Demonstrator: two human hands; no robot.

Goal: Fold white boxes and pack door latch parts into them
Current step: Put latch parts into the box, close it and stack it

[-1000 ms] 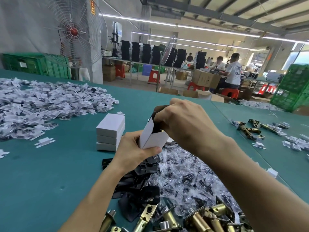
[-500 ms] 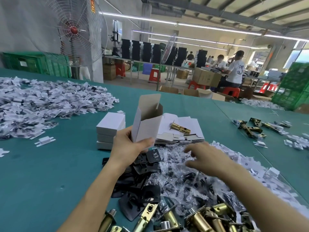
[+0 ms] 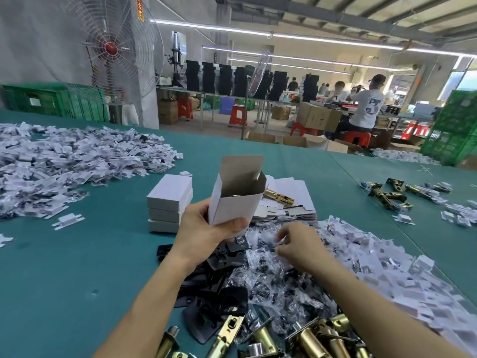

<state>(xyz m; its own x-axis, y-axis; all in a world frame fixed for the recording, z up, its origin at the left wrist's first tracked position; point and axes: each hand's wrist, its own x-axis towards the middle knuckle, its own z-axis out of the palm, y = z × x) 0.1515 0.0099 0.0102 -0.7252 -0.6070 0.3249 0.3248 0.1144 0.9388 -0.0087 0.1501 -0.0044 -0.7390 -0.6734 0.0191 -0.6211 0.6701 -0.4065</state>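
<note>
White box (image 3: 233,205) (flap up) in L hand (image 3: 204,233) — R hand (image 3: 296,244) pinches bag (image 3: 269,242).

Teal-topped work table (image 3: 64,267) in fgd; grey wall (image 3: 33,34) at L w/ large caged fan (image 3: 113,50); green crates (image 3: 51,99) below; fluorescent tubes (image 3: 284,37) under beamed ceiling (image 3: 361,11); rear bench (image 3: 206,92) w/ black stacks (image 3: 209,77); red stools (image 3: 238,115), cartons (image 3: 318,118) on pale floor (image 3: 219,122); bright window (image 3: 464,81) far R.
</note>
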